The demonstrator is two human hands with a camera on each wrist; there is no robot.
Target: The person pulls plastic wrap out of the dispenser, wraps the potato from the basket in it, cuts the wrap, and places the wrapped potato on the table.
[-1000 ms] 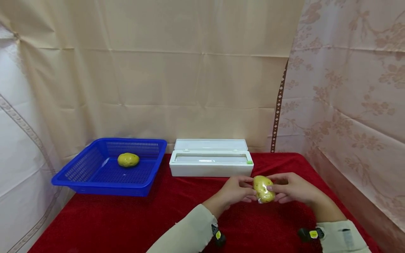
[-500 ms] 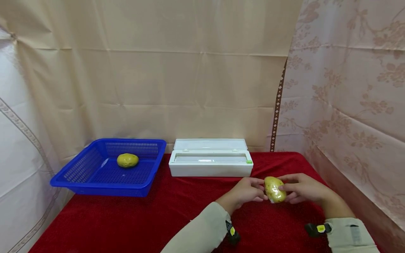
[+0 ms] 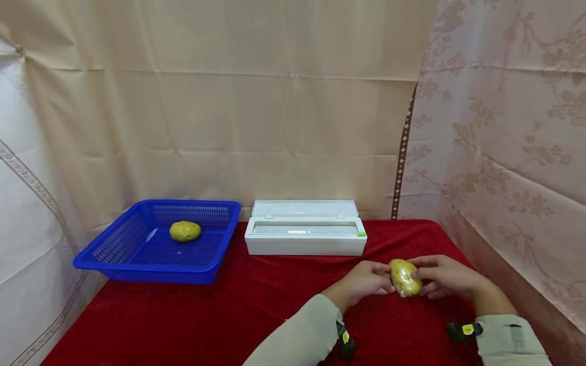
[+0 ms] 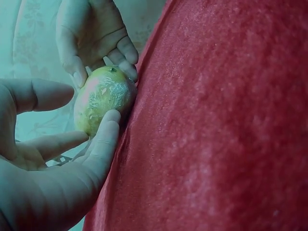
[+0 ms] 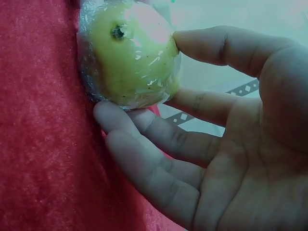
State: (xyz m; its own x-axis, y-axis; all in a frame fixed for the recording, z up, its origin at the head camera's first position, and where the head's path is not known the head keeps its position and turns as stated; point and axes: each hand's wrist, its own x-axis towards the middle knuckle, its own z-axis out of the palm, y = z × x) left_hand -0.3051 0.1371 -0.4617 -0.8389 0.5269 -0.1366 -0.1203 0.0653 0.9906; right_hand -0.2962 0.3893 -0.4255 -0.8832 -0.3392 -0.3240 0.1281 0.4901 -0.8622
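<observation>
A yellow potato (image 3: 405,278) wrapped in clear cling film is low over the red cloth at the right. My right hand (image 3: 450,279) pinches it between thumb and fingers; in the right wrist view the thumb presses the top of the film-covered potato (image 5: 134,57) and the fingers curl below. From the other side my left hand (image 3: 361,282) touches it with fairly straight fingertips. In the left wrist view the left thumb stands apart from the potato (image 4: 106,98). Glossy creases of film show on its skin.
A white cling film dispenser (image 3: 305,246) with its lid raised stands at the back middle. To its left is a blue plastic basket (image 3: 157,274) holding another potato (image 3: 185,231). Red cloth (image 3: 183,325) covers the table, with curtains behind and at both sides.
Both hands and the wrapped potato have shifted right and slightly nearer to me, down onto or close over the cloth. The basket and dispenser have stayed put.
</observation>
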